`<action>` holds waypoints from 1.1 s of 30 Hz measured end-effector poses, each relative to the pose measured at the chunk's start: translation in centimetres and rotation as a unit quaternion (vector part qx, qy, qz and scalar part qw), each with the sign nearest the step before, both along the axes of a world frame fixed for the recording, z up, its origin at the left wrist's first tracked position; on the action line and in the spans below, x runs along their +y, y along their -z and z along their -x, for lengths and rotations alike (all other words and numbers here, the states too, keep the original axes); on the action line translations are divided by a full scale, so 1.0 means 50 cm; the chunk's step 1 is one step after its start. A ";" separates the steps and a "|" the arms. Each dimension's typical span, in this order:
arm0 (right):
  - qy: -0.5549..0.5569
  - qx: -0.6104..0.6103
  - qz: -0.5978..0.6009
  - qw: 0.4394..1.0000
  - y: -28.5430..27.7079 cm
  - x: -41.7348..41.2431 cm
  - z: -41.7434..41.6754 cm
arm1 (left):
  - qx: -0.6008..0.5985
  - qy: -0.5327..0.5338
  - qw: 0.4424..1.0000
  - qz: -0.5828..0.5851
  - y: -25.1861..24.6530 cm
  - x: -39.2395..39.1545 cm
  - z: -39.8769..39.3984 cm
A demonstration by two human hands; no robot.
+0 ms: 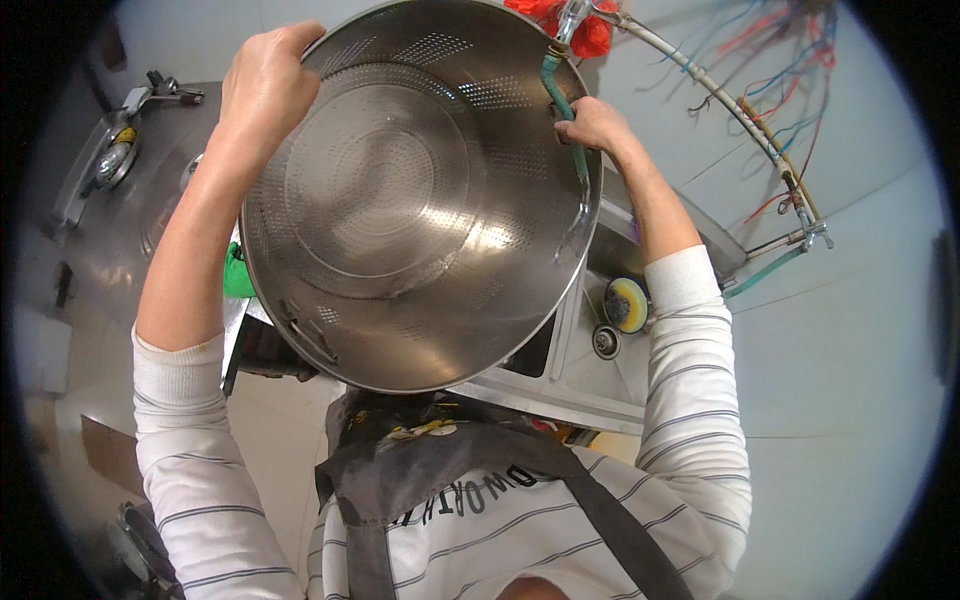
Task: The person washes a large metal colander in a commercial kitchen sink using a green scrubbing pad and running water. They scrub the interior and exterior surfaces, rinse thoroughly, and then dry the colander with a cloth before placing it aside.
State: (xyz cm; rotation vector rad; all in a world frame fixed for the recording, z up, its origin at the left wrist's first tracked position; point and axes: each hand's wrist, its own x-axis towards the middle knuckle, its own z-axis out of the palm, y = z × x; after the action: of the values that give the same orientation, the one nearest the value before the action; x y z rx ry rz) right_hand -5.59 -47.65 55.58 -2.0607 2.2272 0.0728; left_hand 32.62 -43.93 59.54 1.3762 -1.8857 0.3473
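Observation:
A large round perforated metal colander (375, 225) is held up, its inside facing the camera, over the sink. My left hand (274, 79) grips its upper left rim. My right hand (594, 124) is at its right side, the thumb by the ribbed green hose (557, 88); whether it grips the hose, the colander's handle or both is hard to tell. The hose hangs from a metal tap (571, 22), and water runs from its lower end down the colander's inner wall. A loop handle (311, 343) shows at the lower left of the bowl.
Behind the colander lies a stainless steel sink (592, 375) with a drain (606, 342) and a round yellow-and-dark scrubber (625, 305). A pipe (705, 79) with a second tap (814, 231) runs along the tiled wall. Something green (238, 274) sits left of the colander. Metal pans (142, 540) stand at lower left.

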 end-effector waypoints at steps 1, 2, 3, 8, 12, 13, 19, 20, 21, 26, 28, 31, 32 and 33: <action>-0.006 0.020 0.029 0.999 0.005 0.006 0.002 | -0.001 -0.008 1.000 -0.003 0.002 0.002 0.002; -0.013 0.037 0.059 0.997 0.009 0.013 -0.002 | -0.004 -0.017 1.000 -0.005 0.001 0.006 0.001; -0.004 0.082 0.110 0.991 0.013 0.019 -0.006 | -0.007 -0.026 1.000 -0.007 -0.001 0.011 0.001; 0.025 0.126 0.191 0.973 0.004 0.036 -0.018 | -0.022 -0.034 0.999 -0.024 -0.014 0.020 0.003; -0.035 -0.011 0.084 0.996 0.021 -0.010 0.019 | -0.052 -0.039 0.996 -0.056 -0.028 0.012 0.015; -0.040 -0.006 0.108 0.993 0.033 -0.013 0.029 | -0.077 -0.036 0.995 -0.055 -0.037 0.004 0.024; -0.046 -0.019 0.184 0.982 0.055 -0.020 0.016 | -0.157 0.032 0.984 -0.071 -0.088 -0.131 0.109; -0.043 -0.028 0.190 0.980 0.051 -0.019 0.002 | -0.182 0.036 0.979 -0.080 -0.099 -0.162 0.125; -0.056 -0.029 0.198 0.978 0.054 -0.025 0.001 | -0.198 0.018 0.974 -0.104 -0.115 -0.169 0.157; -0.059 -0.044 0.231 0.970 0.077 -0.026 0.043 | -0.226 0.047 0.970 -0.074 -0.116 -0.202 0.222; -0.006 -0.054 0.234 0.971 0.077 -0.004 0.022 | -0.211 0.067 0.974 -0.055 -0.106 -0.178 0.205; 0.039 -0.008 0.230 0.972 0.056 0.038 -0.014 | -0.190 0.052 0.977 -0.083 -0.112 -0.150 0.188; 0.050 0.015 0.229 0.972 0.046 0.047 -0.021 | -0.183 0.043 0.980 -0.071 -0.114 -0.142 0.182; 0.058 0.015 0.219 0.974 0.039 0.052 -0.026 | -0.175 0.035 0.982 -0.059 -0.114 -0.134 0.174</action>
State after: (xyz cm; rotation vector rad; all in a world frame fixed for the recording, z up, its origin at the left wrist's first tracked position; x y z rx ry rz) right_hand -4.31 -45.06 53.61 -2.1222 2.5603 -0.4389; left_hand 23.94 -50.61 65.24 1.3910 -2.2684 0.4740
